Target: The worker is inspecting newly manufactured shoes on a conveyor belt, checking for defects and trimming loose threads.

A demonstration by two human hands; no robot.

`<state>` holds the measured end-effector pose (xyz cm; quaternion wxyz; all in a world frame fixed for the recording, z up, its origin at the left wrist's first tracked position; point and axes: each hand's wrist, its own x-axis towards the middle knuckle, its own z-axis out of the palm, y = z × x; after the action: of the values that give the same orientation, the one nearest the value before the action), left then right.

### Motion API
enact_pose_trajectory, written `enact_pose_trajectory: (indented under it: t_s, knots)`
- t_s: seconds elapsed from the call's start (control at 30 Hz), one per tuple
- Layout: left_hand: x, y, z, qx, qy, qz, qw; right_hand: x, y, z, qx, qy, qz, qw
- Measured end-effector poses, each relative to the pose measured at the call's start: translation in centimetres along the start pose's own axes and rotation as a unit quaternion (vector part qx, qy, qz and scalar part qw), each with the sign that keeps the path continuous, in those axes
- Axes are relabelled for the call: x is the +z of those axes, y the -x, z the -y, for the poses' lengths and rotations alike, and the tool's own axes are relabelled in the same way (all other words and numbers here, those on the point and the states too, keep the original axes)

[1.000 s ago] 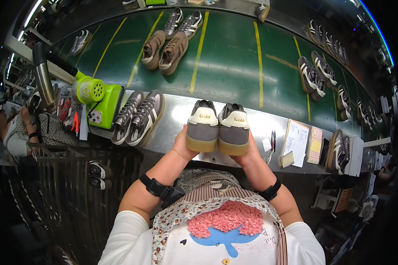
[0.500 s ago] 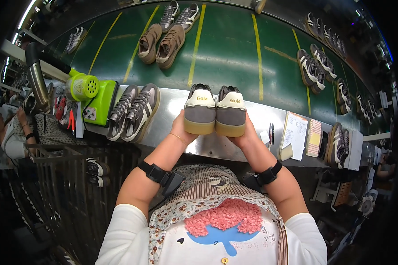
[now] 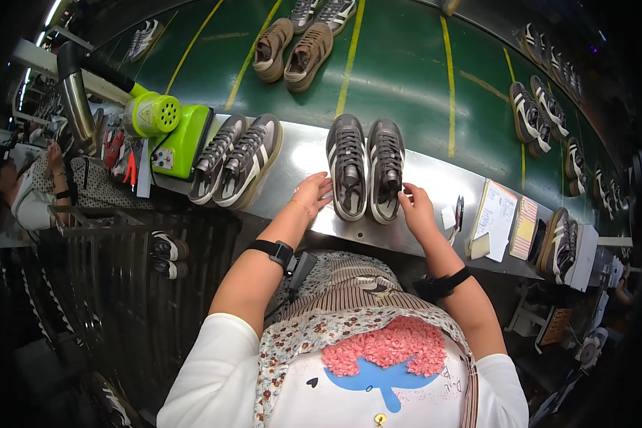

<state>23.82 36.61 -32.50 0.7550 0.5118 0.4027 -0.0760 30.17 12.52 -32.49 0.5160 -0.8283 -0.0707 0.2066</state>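
Note:
A pair of grey sneakers with white stripes and gum soles stands upright on the metal bench in front of me, toes pointing away: the left sneaker [image 3: 347,167] and the right sneaker [image 3: 386,171]. My left hand [image 3: 312,194] is open beside the left sneaker's heel, its fingers loosely stretched and apart from the shoe. At the outer side of the right sneaker's heel is my right hand [image 3: 416,208], open with bent fingers; its fingertips are very close to the shoe, and I cannot tell whether they touch.
Another grey pair [image 3: 244,160] stands at left, beside a bright green blower machine [image 3: 182,143]. An open notebook [image 3: 495,217], a striped pad [image 3: 524,227] and another shoe pair [image 3: 560,246] lie to the right. Beyond runs a green conveyor belt [image 3: 399,71] carrying brown sneakers [image 3: 309,58] and others.
The sneakers were held up between both hands with heels toward me; now they stand on the bench, released. My hands have drawn apart to either side. The whole view has shifted slightly.

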Motion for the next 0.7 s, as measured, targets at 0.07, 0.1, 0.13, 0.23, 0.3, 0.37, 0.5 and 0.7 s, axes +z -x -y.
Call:
enact_pose_trajectory:
  t_s: [0.07,0.1,0.13,0.23,0.3,0.37,0.5,0.7]
  knots:
    - [-0.4,0.0,0.0,-0.042,0.083,0.004,0.996,-0.2,1.0,1.4,-0.16,0.108,-0.011,0.981]
    - [-0.5,0.0,0.1,-0.031,0.068,0.013,0.997,0.1,1.4,2.2,-0.205,0.099,0.027,0.973]
    - [-0.6,0.0,0.2,-0.029,0.072,0.011,0.997,0.6,1.7,3.0,-0.197,0.104,0.031,0.974]
    - [-0.6,-0.3,0.8,-0.027,0.052,0.003,0.998,2.9,2.1,4.9,-0.208,0.297,0.146,0.92]
    - [-1.0,-0.7,1.5,-0.021,-0.005,-0.018,1.0,4.8,2.1,5.3,-0.157,0.43,0.136,0.878]
    - [-2.0,-1.2,2.3,0.033,-0.153,-0.054,0.986,5.8,1.9,5.0,-0.159,0.429,0.118,0.881]
    - [-5.5,-1.9,3.7,0.11,-0.448,-0.043,0.886,4.9,1.5,3.8,-0.193,0.402,0.084,0.891]
    - [-7.1,-2.2,3.6,0.084,-0.308,0.009,0.948,-0.8,0.5,4.2,-0.173,-0.064,0.086,0.979]
